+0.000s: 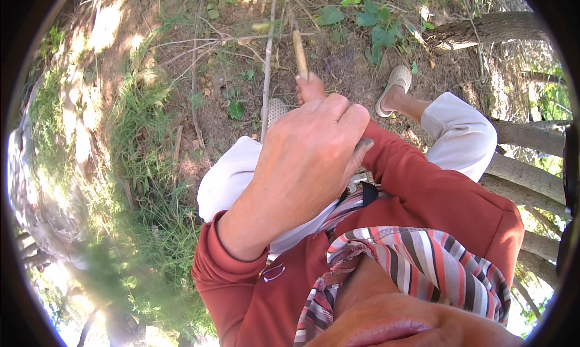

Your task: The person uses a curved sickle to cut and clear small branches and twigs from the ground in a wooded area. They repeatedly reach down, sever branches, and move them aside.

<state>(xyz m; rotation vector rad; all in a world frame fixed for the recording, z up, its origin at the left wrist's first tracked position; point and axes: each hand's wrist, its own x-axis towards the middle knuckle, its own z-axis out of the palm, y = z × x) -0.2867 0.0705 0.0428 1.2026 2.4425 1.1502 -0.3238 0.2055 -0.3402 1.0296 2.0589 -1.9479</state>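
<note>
My left hand [312,152] is large in the foreground, back up, its fingers curled under and its thumb at the right. What lies inside its fingers is hidden. Beyond it, my right hand [311,88] grips a light wooden handle [299,50] that points away from me over the soil; the tool's far end is blurred among twigs, so its kind cannot be told. A long thin branch [268,61] runs from the top edge down past a perforated shoe [276,110] to my knee, left of the handle. Thin dry twigs [217,39] cross it.
A shoe [399,79] is on my other foot. Green leafy plants [378,25] grow ahead, and grass [145,152] spreads at the left. A thick trunk [489,29] lies at the upper right, with several wooden poles [530,170] below it, beside my leg.
</note>
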